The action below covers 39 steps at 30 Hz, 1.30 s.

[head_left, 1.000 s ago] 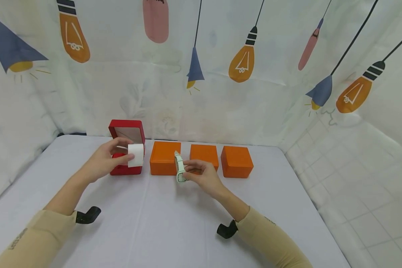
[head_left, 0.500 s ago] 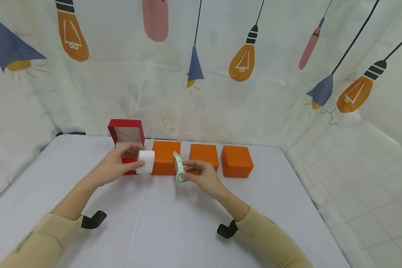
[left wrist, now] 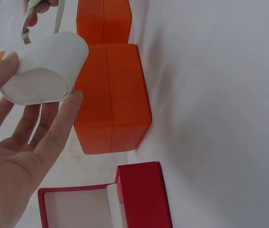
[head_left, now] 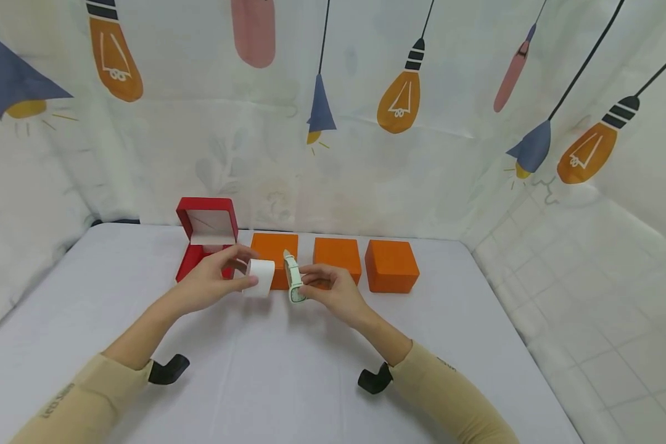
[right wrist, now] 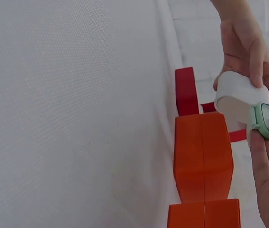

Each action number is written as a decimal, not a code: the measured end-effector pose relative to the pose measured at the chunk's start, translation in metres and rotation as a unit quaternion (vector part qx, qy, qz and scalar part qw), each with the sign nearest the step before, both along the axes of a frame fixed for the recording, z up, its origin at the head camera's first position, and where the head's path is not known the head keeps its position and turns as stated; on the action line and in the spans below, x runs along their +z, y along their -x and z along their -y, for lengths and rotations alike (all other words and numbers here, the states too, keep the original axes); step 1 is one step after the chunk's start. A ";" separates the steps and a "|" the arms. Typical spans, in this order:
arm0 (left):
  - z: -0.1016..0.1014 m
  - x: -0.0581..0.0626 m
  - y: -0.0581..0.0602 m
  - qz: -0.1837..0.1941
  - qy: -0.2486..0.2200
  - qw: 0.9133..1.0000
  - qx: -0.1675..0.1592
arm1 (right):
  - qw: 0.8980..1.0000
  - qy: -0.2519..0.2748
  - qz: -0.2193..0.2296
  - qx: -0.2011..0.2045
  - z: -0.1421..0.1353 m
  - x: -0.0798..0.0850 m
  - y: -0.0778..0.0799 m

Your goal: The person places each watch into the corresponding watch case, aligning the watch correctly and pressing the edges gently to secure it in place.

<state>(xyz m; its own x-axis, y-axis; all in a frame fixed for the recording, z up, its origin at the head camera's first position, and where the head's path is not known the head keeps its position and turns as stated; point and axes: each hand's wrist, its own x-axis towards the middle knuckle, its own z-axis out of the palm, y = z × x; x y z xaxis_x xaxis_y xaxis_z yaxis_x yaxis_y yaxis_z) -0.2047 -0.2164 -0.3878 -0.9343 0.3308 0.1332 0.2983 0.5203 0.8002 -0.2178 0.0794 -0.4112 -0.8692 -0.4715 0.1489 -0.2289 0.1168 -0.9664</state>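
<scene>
A white oval watch pillow is gripped between the thumb and fingers of my left hand, raised above the tabletop. Its flat end faces the left wrist camera, where the pillow fills the upper left. Just to its right, my right hand pinches a pale green wristwatch by its case, strap closed in a loop. In the right wrist view the watch sits close beside the pillow; I cannot tell whether they touch. Behind the left hand, a red watch box stands with its lid up.
Three closed orange boxes stand in a row right of the red one: the left box partly behind the pillow and watch, the middle box, and the right box. A white cloth covers the table, with a printed curtain behind.
My left hand has carried the watch pillow rightward from in front of the red box to beside the watch. The right hand has kept nearly still with the watch.
</scene>
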 end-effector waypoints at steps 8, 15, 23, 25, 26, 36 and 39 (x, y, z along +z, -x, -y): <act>-0.011 -0.006 0.001 0.006 0.005 1.000 -0.014 | 1.000 0.001 -0.007 0.003 0.001 0.001 0.001; -0.019 -0.009 0.001 0.007 -0.008 0.999 -0.031 | 1.000 -0.008 -0.015 0.005 0.001 0.000 0.002; -0.024 -0.012 0.001 -0.007 -0.016 0.999 -0.045 | 1.000 -0.012 -0.015 0.003 -0.001 0.000 0.003; -0.026 -0.013 0.001 -0.007 -0.018 0.999 -0.047 | 1.000 -0.013 -0.016 0.005 -0.001 0.000 0.003; -0.027 -0.013 0.001 -0.005 -0.018 0.999 -0.047 | 1.000 -0.012 -0.016 0.006 -0.001 -0.001 0.003; -0.032 -0.015 0.001 -0.009 -0.011 0.998 -0.056 | 0.999 -0.019 -0.016 0.020 -0.003 0.000 0.003; -0.033 -0.016 0.001 -0.013 -0.010 0.997 -0.074 | 0.999 -0.022 -0.018 0.025 -0.003 0.000 0.003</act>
